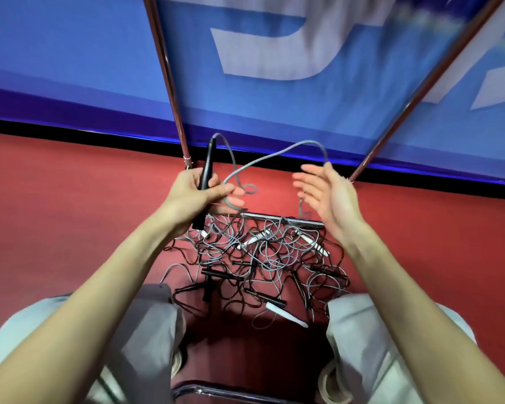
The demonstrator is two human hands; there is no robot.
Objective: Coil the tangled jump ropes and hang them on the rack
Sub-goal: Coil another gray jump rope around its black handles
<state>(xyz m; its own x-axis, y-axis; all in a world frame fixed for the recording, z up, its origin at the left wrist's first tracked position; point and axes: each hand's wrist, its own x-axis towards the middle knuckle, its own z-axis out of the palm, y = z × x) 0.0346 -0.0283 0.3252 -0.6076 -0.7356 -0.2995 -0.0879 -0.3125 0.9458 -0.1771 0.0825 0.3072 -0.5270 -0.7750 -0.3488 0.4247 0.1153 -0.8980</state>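
Coiling is under way. The left hand (194,193) grips a black handle (206,167) with small grey loops. The grey rope (274,156) arcs across to the right hand (322,193), which is open, fingers straight, with rope draped behind them. Below both hands lies the tangled pile (260,258). Next, I judge, another loop must go to the left hand.

Red floor (70,228); tangled jump ropes (257,258) piled on it.

Tangled jump ropes (263,263) and a low metal bar (283,220) crowd the floor between two slanted rack poles (169,83); red floor (70,199) either side lies open.
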